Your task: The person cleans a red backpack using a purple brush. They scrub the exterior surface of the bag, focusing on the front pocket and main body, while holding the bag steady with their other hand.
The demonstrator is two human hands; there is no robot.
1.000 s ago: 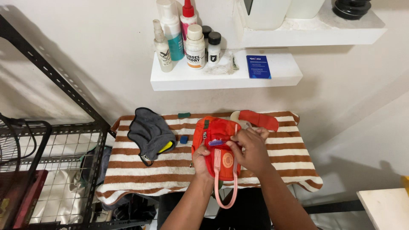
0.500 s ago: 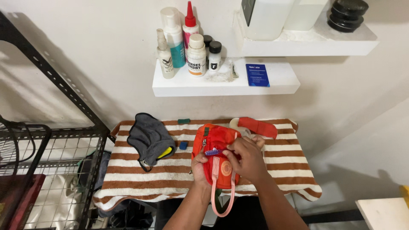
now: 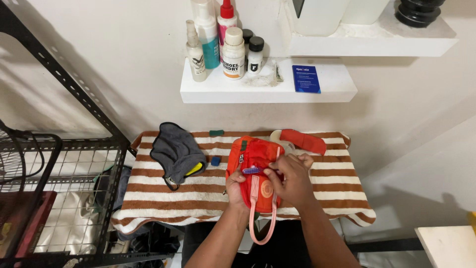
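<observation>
White-walled corner with two white wall shelves (image 3: 267, 92), the lower carrying six bottles (image 3: 233, 52) and one blue card (image 3: 306, 79); below, a table draped in a brown-and-white striped towel (image 3: 163, 196), flanked by a black wire rack (image 3: 74, 164). On the towel: one orange fabric pouch with a pink strap (image 3: 255, 183), one grey cloth (image 3: 174, 151), two small blocks, one green (image 3: 216, 133), one blue (image 3: 215, 161). Left hand (image 3: 237, 187) grips the pouch's side, fingers curled; right hand (image 3: 292, 177) pinches a small blue-purple brush (image 3: 252, 170) at the pouch.
</observation>
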